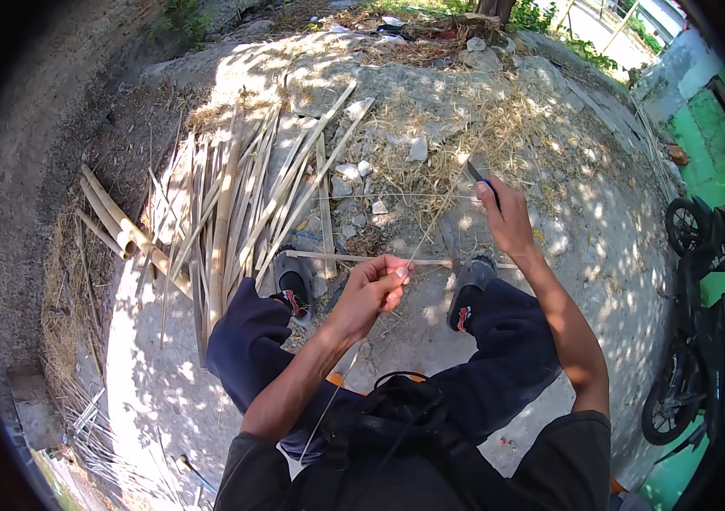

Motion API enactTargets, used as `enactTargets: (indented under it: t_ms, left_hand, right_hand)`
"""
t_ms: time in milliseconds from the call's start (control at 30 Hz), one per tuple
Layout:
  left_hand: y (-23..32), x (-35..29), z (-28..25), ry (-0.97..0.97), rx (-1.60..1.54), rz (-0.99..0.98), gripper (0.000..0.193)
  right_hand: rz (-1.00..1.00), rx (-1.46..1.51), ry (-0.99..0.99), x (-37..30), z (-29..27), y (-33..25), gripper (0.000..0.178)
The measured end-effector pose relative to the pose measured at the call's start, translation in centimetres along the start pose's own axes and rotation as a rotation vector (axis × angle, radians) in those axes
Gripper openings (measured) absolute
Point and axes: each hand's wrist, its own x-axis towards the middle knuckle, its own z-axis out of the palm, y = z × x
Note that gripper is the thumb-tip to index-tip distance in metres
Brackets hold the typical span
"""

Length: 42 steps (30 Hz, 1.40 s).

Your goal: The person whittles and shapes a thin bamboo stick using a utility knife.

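Observation:
My left hand (369, 294) is closed, pinching a thin bamboo strip (428, 230) between thumb and fingers. From there the strip slants up and right toward the knife, and a thin length trails below the hand over my lap. My right hand (509, 220) is wrapped round the dark handle of a knife (474, 172), its blade pointing up and left. The blade is close to the strip's far end; whether they touch I cannot tell. A flat bamboo slat (328, 255) lies across the ground between my shoes, partly behind my left hand.
A pile of split bamboo slats (235, 196) spreads to the left, beside thicker bamboo poles (111, 217). Stones (418, 150) and dry straw (499, 128) litter the ground ahead. A black motorcycle (693, 341) stands at right by a green wall (699, 140).

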Motion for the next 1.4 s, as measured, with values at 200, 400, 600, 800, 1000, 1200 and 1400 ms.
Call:
enactTargets:
  t_ms: [200,400,600,800,1000,1200,1400]
  left_hand:
    - [-0.2,0.0,-0.2,-0.003,0.040,0.046,0.014]
    - [-0.4,-0.1,0.7,0.062,0.166,0.110,0.014]
    - [0.2,0.1,0.3,-0.020,0.347,0.149,0.012]
    - [0.7,0.6,0.6,-0.027,0.399,0.174,0.017]
    - [1.6,0.6,2.2,0.106,0.449,0.311,0.018]
    - [1.6,0.7,2.1,0.108,0.357,0.209,0.018]
    - [0.9,0.9,1.4,0.115,0.302,0.286,0.015]
  right_hand:
    - [-0.066,0.041,-0.133,0.1,-0.5,-2.0,0.035]
    - [0.253,0.382,-0.110,0.4,0.7,-1.8,0.028]
    - [0.433,0.730,-0.248,0.6,0.6,-1.8,0.021]
    - [0.512,0.852,-0.303,0.9,1.2,-2.4,0.018]
    - [0.458,0.733,-0.423,0.2,2.1,-5.0,0.019]
    - [0.189,0.485,-0.371,-0.9,2.9,-6.1,0.026]
    - [-0.170,0.217,-0.371,-2.3,2.9,-6.6,0.029]
